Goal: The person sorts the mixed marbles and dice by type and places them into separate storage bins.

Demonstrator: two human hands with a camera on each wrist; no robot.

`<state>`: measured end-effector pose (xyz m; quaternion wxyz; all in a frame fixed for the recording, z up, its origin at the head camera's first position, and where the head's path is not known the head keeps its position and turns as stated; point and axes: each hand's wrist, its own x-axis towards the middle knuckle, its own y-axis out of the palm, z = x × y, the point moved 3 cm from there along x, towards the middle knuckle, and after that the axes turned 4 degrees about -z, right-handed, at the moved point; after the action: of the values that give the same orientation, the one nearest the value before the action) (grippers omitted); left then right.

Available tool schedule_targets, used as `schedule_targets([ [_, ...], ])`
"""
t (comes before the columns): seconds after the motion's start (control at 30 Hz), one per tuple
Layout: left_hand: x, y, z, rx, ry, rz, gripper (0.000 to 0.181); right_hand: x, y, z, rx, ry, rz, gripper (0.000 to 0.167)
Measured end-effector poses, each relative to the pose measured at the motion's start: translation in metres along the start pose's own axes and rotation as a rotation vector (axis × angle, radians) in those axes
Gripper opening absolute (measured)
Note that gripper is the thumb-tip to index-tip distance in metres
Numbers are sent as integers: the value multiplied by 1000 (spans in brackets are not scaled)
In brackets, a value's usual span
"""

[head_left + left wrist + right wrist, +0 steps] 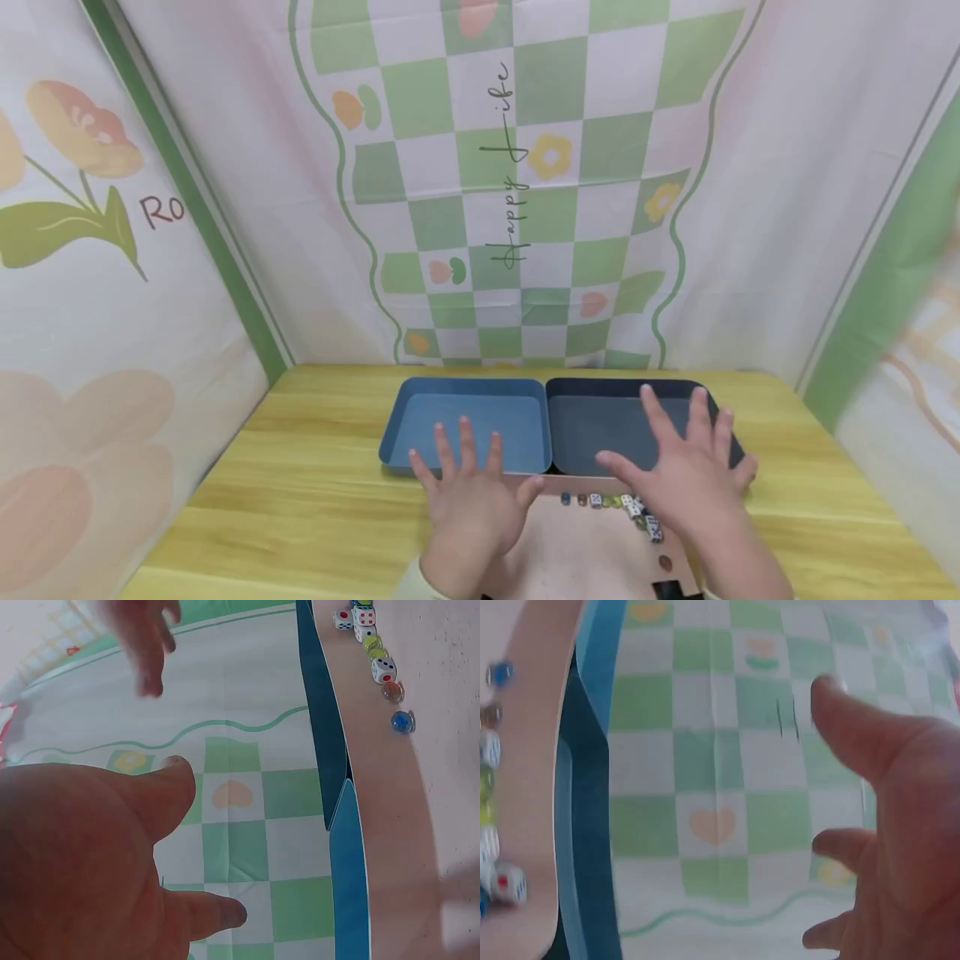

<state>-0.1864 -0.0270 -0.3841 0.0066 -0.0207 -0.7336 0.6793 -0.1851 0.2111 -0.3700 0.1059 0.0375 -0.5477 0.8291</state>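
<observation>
Both hands hover with fingers spread and hold nothing. My left hand [471,508] is over the front edge of the blue tray [498,408] and the left part of a shallow pink box [577,550]. Over the dark grey tray [592,417] and the box's right side is my right hand [693,479], hiding part of both. White dice [383,670] and small glass marbles lie in a bent row along the box's far and right sides. Among them are a blue marble [403,721], a brownish marble [392,691] and yellow-green marbles [373,645].
The two trays stand side by side behind the box on a wood-grain table [300,467]. A single brown marble [665,562] lies nearer the box's front right, by a black piece [667,590]. Patterned curtains [517,208] hang behind and at both sides.
</observation>
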Motion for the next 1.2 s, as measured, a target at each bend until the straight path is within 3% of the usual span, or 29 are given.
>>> schedule_targets([
  [0.2,1,2,4,-15,0,-20,91,12,-19,-41,94,-43,-57,113],
  [0.37,2,3,7,-20,-7,-26,90,25,-32,-86,144,-57,-53,109],
  [0.67,2,2,11,-38,-10,-13,88,42,-20,-167,311,-35,36,98],
  [0.83,2,2,11,-51,-7,-12,88,42,-6,-183,387,-64,138,90],
  [0.97,2,2,12,-57,-6,-10,86,42,6,-192,417,-36,231,86],
  [1.2,4,5,15,-47,-8,-10,86,46,20,-198,416,-36,262,91],
])
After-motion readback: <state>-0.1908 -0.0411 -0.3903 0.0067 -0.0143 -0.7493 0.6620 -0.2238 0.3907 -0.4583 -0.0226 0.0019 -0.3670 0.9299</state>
